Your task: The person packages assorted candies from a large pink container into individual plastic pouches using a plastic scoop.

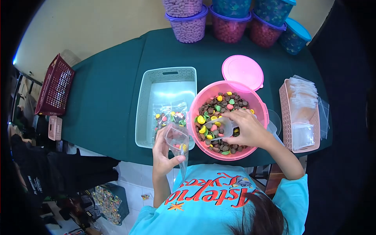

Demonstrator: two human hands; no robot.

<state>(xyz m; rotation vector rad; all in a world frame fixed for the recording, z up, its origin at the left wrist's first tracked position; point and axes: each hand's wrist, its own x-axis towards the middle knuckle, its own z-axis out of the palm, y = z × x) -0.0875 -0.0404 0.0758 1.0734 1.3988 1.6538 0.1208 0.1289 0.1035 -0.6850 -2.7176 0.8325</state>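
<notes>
My left hand [161,152] grips a clear plastic bag [176,137], its mouth spread wide and a few coloured pieces inside. In my right hand [250,128] is a clear scoop [224,128], dipped into a pink tub [263,113]. Brown chocolate-like chips [231,102] fill much of that tub, mixed with yellow, green and pink pieces. Left of the tub stands a pale green basket [139,105], where filled clear packets [172,113] lie near its front end. My left hand partly covers that basket's front corner.
A pink lid [243,72] lies behind the tub. On the right, a pink basket [286,117] holds clear bags [299,94]. Lidded tubs [188,29] are stacked at the back. A maroon basket [55,86] stands at the left edge; another person's dark clothing [78,168] shows below.
</notes>
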